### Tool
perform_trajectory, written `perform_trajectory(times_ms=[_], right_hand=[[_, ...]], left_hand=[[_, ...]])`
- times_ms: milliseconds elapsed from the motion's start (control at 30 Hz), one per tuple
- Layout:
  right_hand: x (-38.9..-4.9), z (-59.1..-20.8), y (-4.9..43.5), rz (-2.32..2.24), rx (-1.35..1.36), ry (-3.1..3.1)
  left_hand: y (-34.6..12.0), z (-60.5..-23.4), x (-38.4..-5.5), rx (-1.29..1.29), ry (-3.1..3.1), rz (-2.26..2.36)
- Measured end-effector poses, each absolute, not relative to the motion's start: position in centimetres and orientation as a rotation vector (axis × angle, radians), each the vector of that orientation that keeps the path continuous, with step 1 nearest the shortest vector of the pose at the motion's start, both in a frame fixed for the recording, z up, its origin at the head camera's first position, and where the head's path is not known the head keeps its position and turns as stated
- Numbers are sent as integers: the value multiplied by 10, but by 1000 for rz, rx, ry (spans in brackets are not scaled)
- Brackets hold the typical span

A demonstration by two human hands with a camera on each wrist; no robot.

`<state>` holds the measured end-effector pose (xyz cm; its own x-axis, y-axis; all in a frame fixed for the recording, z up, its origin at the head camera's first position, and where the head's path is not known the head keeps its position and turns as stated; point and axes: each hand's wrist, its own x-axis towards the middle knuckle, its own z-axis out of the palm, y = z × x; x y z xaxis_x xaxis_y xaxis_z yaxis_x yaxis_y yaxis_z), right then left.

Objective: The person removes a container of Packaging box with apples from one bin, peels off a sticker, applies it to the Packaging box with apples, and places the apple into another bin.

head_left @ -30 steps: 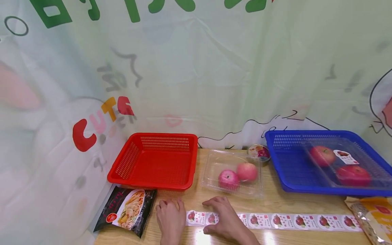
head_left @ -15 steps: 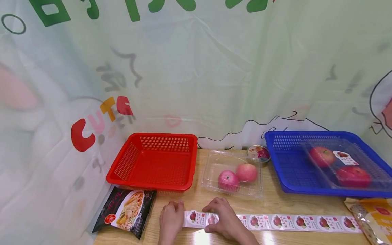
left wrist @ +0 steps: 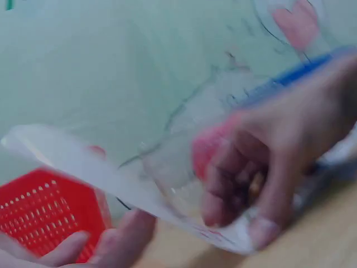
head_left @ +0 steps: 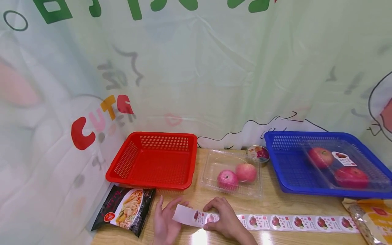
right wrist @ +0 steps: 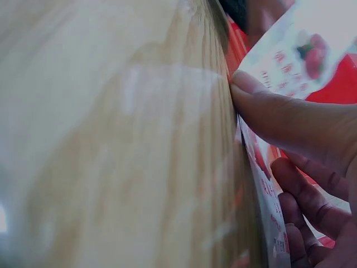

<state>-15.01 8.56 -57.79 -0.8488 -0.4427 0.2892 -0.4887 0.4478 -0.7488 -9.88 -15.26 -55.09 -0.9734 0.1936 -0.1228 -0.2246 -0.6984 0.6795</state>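
A long strip of apple-printed stickers [head_left: 294, 223] lies along the front of the table, its left end lifted and bent up. Across the strip, my right hand [head_left: 225, 219] pinches it by the edges between thumb and fingers, the thumb [right wrist: 279, 114] showing in the right wrist view. My left hand [head_left: 165, 223] is turned palm up, fingers loosely extended, beside and partly behind the raised blank end [head_left: 185, 214]. In the left wrist view that strip end [left wrist: 95, 170] rises over the left fingertips, blurred; firm contact cannot be told.
Behind the hands stands a clear plastic box [head_left: 211, 170] with two apples. A red basket [head_left: 153, 185] is at back left, a black noodle packet [head_left: 125, 211] before it. At right are a blue basket [head_left: 294, 190] holding a boxed apple pair, a can [head_left: 258, 153] and an orange-white bag [head_left: 372, 217].
My left hand has turned from palm down to palm up, and the strip's left end has lifted off the table. The right hand has stayed nearly in place.
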Motion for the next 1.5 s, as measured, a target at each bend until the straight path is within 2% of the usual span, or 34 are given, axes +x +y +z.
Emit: perform_trajectory(times_ms=[133,267,400,533,833,1067,1500], right_hand=[[-150,-578,85,1391,835,-2636],[-151,-578,84,1363,819,-2649],[-151,-576,83,1368,790,-2667],[-149,-574,81,1370,805,-2608],[-147,-566,62,1346,1077,-2210],[-145,-563,53,1447,1108,-2112],[-142,-559,54,1576,1076,-2228]], left_hand=[[-143,-559,-86,-177,1305,2803],[-134,-568,-81,-190,1593,2767],[-128,-574,-81,-323,1917,2564],[-126,-574,-81,-406,1985,2409],[-130,-575,-83,-185,1643,2672],[-129,-580,-84,70,1567,2819],[-127,-583,-85,170,1603,2883]])
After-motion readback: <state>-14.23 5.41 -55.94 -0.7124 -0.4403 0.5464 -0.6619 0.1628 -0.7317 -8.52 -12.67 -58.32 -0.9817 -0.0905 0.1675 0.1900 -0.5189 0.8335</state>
